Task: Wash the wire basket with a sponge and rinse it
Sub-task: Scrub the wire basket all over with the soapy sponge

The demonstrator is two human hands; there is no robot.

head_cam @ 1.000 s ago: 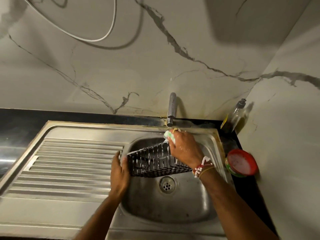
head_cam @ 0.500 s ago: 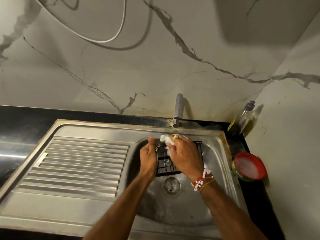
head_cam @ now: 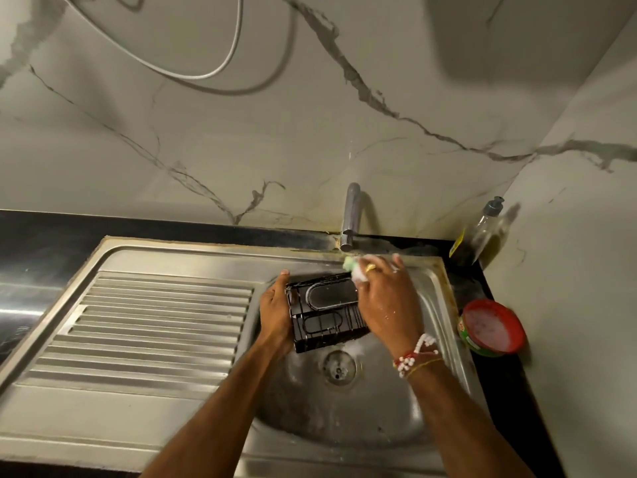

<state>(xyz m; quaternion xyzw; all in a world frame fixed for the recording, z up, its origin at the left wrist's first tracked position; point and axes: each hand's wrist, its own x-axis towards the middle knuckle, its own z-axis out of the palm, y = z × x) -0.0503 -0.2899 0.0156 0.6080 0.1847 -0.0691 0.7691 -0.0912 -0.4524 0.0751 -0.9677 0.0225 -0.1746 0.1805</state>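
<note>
Over the sink (head_cam: pixel 434 281), the left hand (head_cam: pixel 275 315) is gripping the black wire basket (head_cam: pixel 327 312) by its left end. The right hand (head_cam: pixel 386 298) is clutching a soapy sponge (head_cam: pixel 355 269) against the basket's far right corner, below the tap (head_cam: pixel 351 215).

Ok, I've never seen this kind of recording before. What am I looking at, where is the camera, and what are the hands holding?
There is no machine here: a person works with two bare hands, filmed by one wide-angle camera worn on their head, looking forward and down. The left hand grips the left end of a black wire basket in the basin of the steel sink. The right hand, with a beaded bracelet on its wrist, holds a soapy sponge at the basket's far right corner, just below the tap. On the dark counter to the right stand a pump bottle and a red tub with whitish contents.
</note>
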